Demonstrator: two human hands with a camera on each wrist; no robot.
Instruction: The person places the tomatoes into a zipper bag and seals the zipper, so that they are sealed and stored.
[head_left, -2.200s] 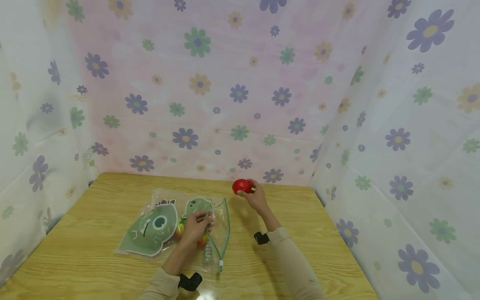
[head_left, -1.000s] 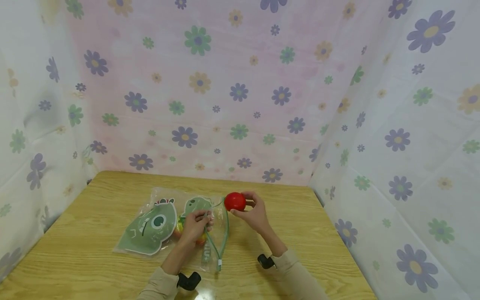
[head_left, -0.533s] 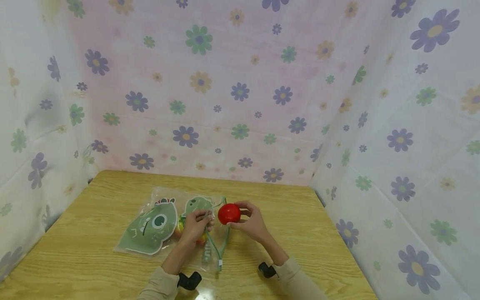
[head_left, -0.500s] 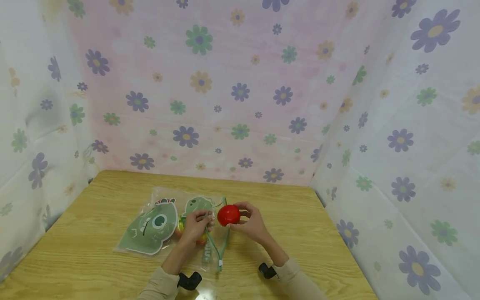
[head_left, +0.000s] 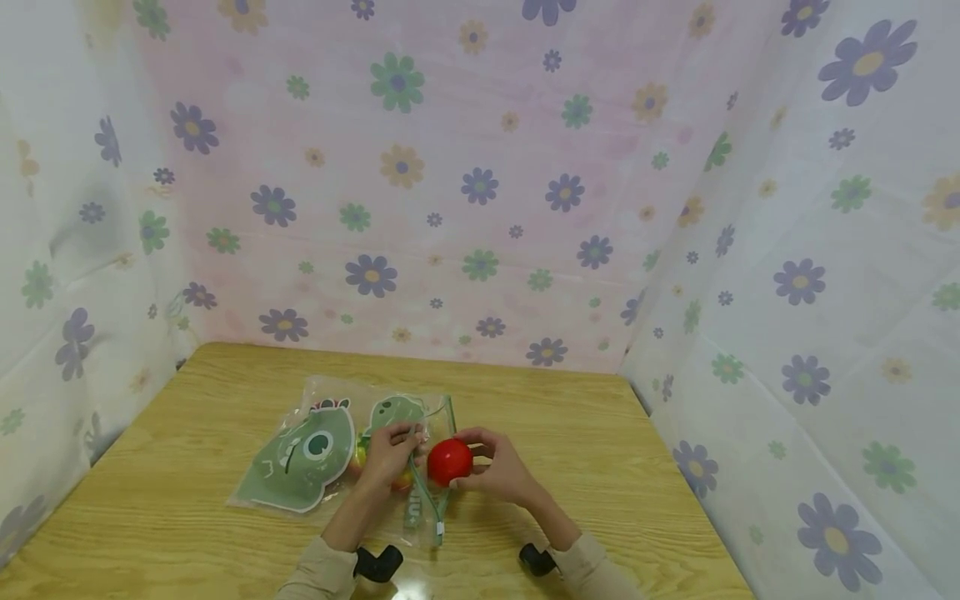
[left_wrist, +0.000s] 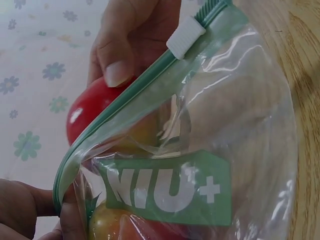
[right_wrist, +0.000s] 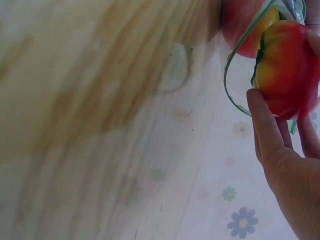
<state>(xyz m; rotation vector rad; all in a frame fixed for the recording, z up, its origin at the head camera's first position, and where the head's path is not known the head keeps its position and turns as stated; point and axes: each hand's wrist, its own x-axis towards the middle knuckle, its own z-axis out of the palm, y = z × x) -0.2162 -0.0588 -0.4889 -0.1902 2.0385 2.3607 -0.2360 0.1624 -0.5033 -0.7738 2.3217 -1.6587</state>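
My right hand (head_left: 498, 469) holds a red tomato (head_left: 449, 462) by its right side, at the mouth of a clear zip bag (head_left: 432, 510). Yellow colouring and green leaves show on the tomato (right_wrist: 285, 70) in the right wrist view. With its fingertips my left hand (head_left: 392, 454) pinches the green-edged rim of the bag, which gapes. In the left wrist view the tomato (left_wrist: 90, 107) is partly behind the green zip strip, and a white slider (left_wrist: 186, 37) sits on that strip. Another red and yellow fruit (left_wrist: 107, 222) lies inside the bag, partly hidden.
The bag lies flat on a wood-grain table (head_left: 600, 467), with a green cartoon face (head_left: 303, 458) printed on its left part. Flowered cloth (head_left: 480, 167) stands behind the table and at both sides.
My right hand has brought the tomato down and to the left, from beyond the bag to its open mouth. My left hand keeps its place on the rim.
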